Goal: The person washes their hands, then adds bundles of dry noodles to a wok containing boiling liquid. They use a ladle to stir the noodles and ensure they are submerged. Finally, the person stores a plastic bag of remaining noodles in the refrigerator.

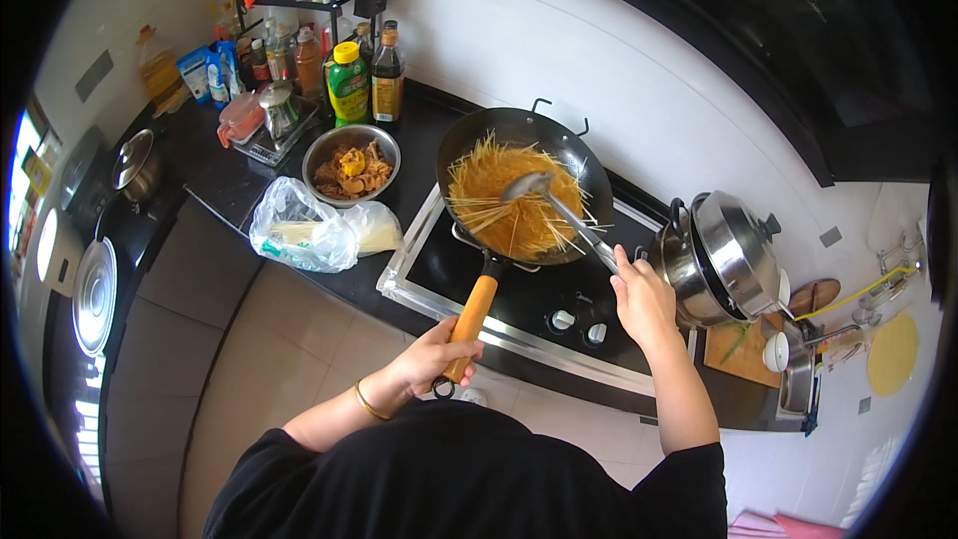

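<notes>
My left hand (438,355) is wrapped around the wooden handle (476,307) of a black wok (587,165) on the gas stove (516,307). In my right hand (644,296) is the metal handle of a ladle (531,183), its bowl resting among the noodles. Orange-brown broth (498,172) fills the wok's bottom. Thin, straight dry noodles (479,213) lie across the broth, several sticking out over the wok's wall. Left of the stove, a clear plastic bag (303,228) holds more dry noodles. Behind it stands a steel bowl (393,153) of brown cooked meat pieces (352,172).
Sauce bottles (348,86) and a spice rack (296,4) crowd the back left corner. Right of the stove, a steel pot (685,277) carries a tilted lidded pan (737,247). Beyond it are a cutting board (722,352) and a white bowl (776,352). The range hood (748,52) overhangs the right.
</notes>
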The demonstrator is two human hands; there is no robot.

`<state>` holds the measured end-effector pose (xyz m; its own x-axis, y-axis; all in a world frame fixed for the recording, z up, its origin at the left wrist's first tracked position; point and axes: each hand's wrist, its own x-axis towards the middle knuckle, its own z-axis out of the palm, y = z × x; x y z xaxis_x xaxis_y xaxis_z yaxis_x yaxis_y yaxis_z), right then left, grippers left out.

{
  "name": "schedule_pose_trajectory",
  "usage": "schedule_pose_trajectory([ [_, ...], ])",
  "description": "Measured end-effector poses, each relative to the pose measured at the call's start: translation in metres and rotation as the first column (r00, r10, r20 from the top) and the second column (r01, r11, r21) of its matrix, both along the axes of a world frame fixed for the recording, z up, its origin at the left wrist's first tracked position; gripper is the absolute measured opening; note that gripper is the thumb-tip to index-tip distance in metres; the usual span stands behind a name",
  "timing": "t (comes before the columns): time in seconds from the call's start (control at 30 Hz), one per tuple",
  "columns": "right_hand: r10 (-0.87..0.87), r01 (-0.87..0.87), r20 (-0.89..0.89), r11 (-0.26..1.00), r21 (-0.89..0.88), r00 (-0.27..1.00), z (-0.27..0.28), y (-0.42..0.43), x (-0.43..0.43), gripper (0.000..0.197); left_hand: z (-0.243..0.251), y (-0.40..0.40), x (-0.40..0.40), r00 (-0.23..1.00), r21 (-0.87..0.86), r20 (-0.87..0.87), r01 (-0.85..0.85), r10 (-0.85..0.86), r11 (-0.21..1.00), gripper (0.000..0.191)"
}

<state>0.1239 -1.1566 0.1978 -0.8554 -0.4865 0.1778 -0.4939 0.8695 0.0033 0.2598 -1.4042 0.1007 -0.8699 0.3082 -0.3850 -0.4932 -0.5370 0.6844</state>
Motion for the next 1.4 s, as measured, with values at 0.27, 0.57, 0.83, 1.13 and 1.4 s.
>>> schedule_pose_trajectory([
  [0.27, 0.297, -0.257, -0.252, 0.95, 0.179, 0.921, -0.045, -0.027, -0.023, 0.042, 0.001, 0.002, -0.002, 1.0, -0.03, -0.019, -0.002, 0.002, 1.0, 0.032],
  [0.57, 0.157, -0.099, -0.343, 0.978, 0.181, 0.926, -0.019, 0.018, -0.033, 0.035, -0.003, 0.002, 0.0, 0.999, 0.016, -0.039, -0.018, 0.018, 1.0, 0.034],
  [0.83, 0.125, -0.149, -0.292, 0.987, -0.061, 0.948, -0.036, -0.06, -0.064, 0.036, -0.001, 0.001, 0.001, 0.999, 0.034, -0.025, -0.024, 0.025, 0.999, 0.038],
  [1.13, 0.074, -0.05, -0.138, 0.984, 0.17, 0.988, -0.024, -0.039, -0.057, 0.038, -0.005, 0.001, 0.001, 0.999, 0.014, -0.039, -0.017, 0.018, 1.0, 0.034],
  [1.4, -0.088, 0.104, -0.117, 0.984, 0.145, 0.989, 0.005, 0.016, -0.062, 0.035, -0.003, 0.002, 0.0, 0.999, 0.034, -0.018, -0.03, 0.03, 0.999, 0.037],
])
